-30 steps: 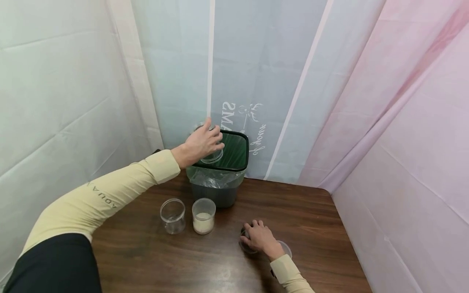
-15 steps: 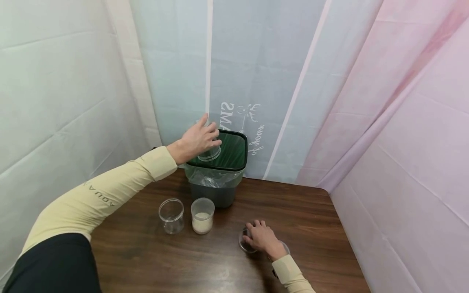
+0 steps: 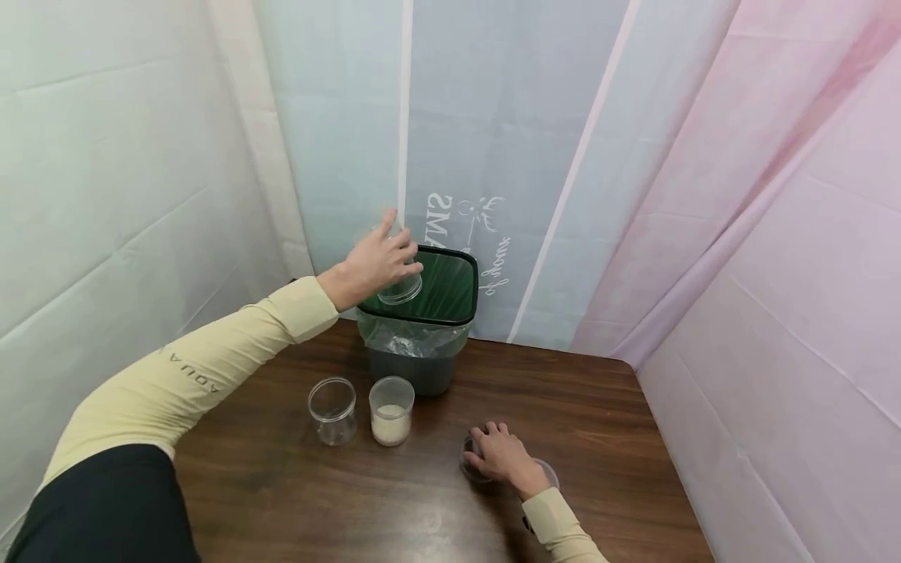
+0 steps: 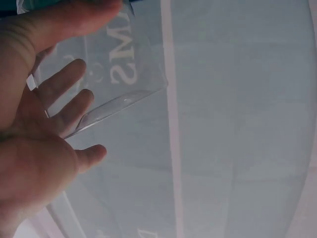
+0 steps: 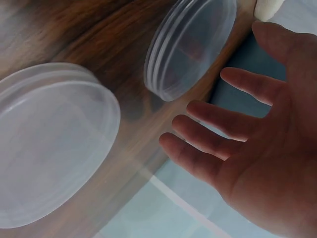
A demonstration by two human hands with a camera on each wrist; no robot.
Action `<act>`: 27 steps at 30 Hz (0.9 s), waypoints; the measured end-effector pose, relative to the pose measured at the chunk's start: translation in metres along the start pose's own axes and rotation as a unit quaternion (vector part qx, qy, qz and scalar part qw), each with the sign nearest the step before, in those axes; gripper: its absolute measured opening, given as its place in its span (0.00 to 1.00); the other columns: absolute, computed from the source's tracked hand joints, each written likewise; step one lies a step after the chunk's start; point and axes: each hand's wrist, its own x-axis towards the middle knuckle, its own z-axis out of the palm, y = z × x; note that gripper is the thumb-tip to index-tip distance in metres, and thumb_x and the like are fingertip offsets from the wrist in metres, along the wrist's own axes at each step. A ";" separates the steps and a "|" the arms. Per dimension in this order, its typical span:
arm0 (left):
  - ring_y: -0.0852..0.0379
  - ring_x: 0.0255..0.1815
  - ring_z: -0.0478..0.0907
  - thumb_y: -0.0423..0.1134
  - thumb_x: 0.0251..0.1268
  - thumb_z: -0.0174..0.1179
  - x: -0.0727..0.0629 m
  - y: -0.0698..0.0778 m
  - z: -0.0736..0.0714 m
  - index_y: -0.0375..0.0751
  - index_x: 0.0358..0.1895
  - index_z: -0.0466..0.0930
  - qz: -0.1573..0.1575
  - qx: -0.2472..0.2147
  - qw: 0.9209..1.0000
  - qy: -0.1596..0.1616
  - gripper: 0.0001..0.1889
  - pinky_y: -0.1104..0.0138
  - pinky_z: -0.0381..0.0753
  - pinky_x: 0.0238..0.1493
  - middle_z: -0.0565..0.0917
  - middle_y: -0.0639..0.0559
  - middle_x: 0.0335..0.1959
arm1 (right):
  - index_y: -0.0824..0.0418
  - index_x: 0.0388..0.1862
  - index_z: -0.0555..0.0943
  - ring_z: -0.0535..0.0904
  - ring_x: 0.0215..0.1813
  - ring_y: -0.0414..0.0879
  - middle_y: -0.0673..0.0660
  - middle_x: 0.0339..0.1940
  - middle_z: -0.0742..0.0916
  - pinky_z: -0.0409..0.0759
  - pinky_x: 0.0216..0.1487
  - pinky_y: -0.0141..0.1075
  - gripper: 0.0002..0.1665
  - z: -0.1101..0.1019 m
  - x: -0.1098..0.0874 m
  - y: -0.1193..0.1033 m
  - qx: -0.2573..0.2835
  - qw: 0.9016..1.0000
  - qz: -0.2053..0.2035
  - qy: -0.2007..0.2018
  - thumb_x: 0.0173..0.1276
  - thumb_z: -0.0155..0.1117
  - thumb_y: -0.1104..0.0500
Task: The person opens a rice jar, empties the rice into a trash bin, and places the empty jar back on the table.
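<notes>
My left hand (image 3: 376, 262) holds a clear plastic jar (image 3: 400, 292) upside down, its mouth over the left part of a lined bin (image 3: 422, 374). In the left wrist view the thumb and fingers lie around the see-through jar (image 4: 124, 101), and no contents show in it. My right hand (image 3: 501, 455) is low over the table by two clear round lids, the nearer-to-middle lid (image 3: 473, 472) partly under its fingers and another lid (image 3: 549, 474) by the wrist. In the right wrist view its fingers (image 5: 213, 119) are spread and relaxed, apart from both lids.
On the brown wooden table (image 3: 577, 414), left of centre, stand an upright clear jar (image 3: 334, 414) and a jar partly filled with pale contents (image 3: 391, 426). The bin is at the table's back edge, against a hanging curtain (image 3: 521, 117). Cloth walls close both sides.
My left hand and the upturned jar have shifted slightly up and left over the bin. The right hand stays nearly in place beside the lids.
</notes>
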 end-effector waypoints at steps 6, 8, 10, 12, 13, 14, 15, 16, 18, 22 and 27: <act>0.40 0.65 0.67 0.38 0.58 0.70 -0.001 0.000 0.003 0.59 0.69 0.67 -0.023 -0.049 0.998 0.044 0.35 0.38 0.57 0.71 0.74 0.43 0.63 | 0.58 0.62 0.76 0.75 0.54 0.62 0.65 0.55 0.80 0.78 0.45 0.58 0.30 -0.006 -0.001 0.002 0.016 1.000 0.004 -0.010 0.69 0.61 0.42; 0.39 0.65 0.67 0.37 0.55 0.72 -0.001 -0.001 0.004 0.57 0.69 0.68 -0.028 -0.071 0.995 0.062 0.37 0.37 0.58 0.70 0.74 0.42 0.62 | 0.59 0.63 0.76 0.74 0.55 0.62 0.65 0.56 0.80 0.79 0.45 0.57 0.30 -0.009 -0.002 0.004 0.020 1.000 0.011 -0.011 0.69 0.62 0.43; 0.37 0.65 0.69 0.36 0.54 0.73 -0.002 -0.002 0.004 0.55 0.69 0.68 -0.030 -0.089 0.993 0.071 0.38 0.37 0.60 0.69 0.75 0.41 0.62 | 0.59 0.63 0.76 0.74 0.55 0.62 0.65 0.56 0.79 0.78 0.46 0.58 0.30 -0.011 -0.004 0.007 0.028 0.999 0.018 -0.011 0.69 0.62 0.43; 0.37 0.64 0.70 0.37 0.53 0.73 -0.003 -0.004 0.005 0.53 0.70 0.66 -0.040 -0.120 0.990 0.068 0.39 0.36 0.60 0.69 0.74 0.39 0.61 | 0.60 0.64 0.75 0.74 0.57 0.62 0.66 0.57 0.79 0.78 0.47 0.58 0.31 -0.014 -0.005 0.009 0.036 0.999 0.019 -0.013 0.69 0.61 0.44; 0.36 0.63 0.70 0.38 0.53 0.72 -0.004 -0.005 0.005 0.52 0.70 0.65 -0.047 -0.137 0.987 0.063 0.39 0.36 0.60 0.69 0.74 0.38 0.61 | 0.60 0.64 0.75 0.74 0.57 0.62 0.66 0.57 0.79 0.78 0.47 0.58 0.31 -0.015 -0.005 0.010 0.042 0.999 0.019 -0.013 0.69 0.61 0.44; 0.36 0.63 0.70 0.39 0.54 0.71 -0.005 -0.006 0.007 0.52 0.71 0.64 -0.054 -0.158 0.984 0.055 0.40 0.36 0.59 0.69 0.74 0.38 0.61 | 0.61 0.64 0.75 0.74 0.57 0.63 0.66 0.57 0.79 0.78 0.47 0.58 0.31 -0.017 -0.005 0.010 0.049 0.999 0.018 -0.013 0.69 0.62 0.44; 0.36 0.62 0.71 0.40 0.53 0.71 -0.007 -0.007 0.008 0.51 0.71 0.63 -0.062 -0.180 0.981 0.048 0.40 0.36 0.59 0.69 0.74 0.38 0.61 | 0.61 0.65 0.75 0.73 0.57 0.62 0.66 0.57 0.79 0.78 0.48 0.58 0.31 -0.018 -0.005 0.010 0.054 0.998 0.017 -0.013 0.70 0.61 0.45; 0.36 0.62 0.71 0.41 0.53 0.71 -0.009 -0.009 0.010 0.50 0.72 0.62 -0.069 -0.204 0.975 0.043 0.41 0.36 0.59 0.69 0.74 0.37 0.61 | 0.62 0.65 0.75 0.73 0.58 0.62 0.67 0.58 0.79 0.78 0.48 0.58 0.31 -0.019 -0.005 0.010 0.060 0.998 0.016 -0.011 0.70 0.61 0.45; 0.36 0.63 0.70 0.42 0.53 0.71 -0.013 -0.012 0.014 0.49 0.73 0.60 -0.084 -0.255 0.963 0.029 0.43 0.37 0.59 0.69 0.73 0.37 0.62 | 0.62 0.64 0.75 0.74 0.58 0.62 0.66 0.57 0.79 0.78 0.48 0.57 0.30 -0.021 -0.004 0.010 0.068 0.998 0.011 -0.002 0.70 0.61 0.46; 0.35 0.65 0.69 0.49 0.51 0.73 -0.022 -0.015 0.023 0.44 0.75 0.56 -0.111 -0.340 0.934 0.011 0.49 0.41 0.64 0.68 0.72 0.36 0.65 | 0.62 0.64 0.75 0.76 0.57 0.61 0.65 0.56 0.80 0.79 0.48 0.55 0.29 -0.025 -0.002 0.010 0.092 0.995 -0.001 0.029 0.71 0.60 0.46; 0.34 0.66 0.69 0.54 0.52 0.73 -0.031 -0.013 0.032 0.40 0.77 0.51 -0.144 -0.434 0.889 0.034 0.53 0.44 0.68 0.66 0.70 0.34 0.66 | 0.59 0.65 0.74 0.78 0.57 0.59 0.63 0.57 0.81 0.80 0.52 0.53 0.27 -0.030 0.001 0.011 0.119 0.990 -0.014 0.069 0.73 0.58 0.46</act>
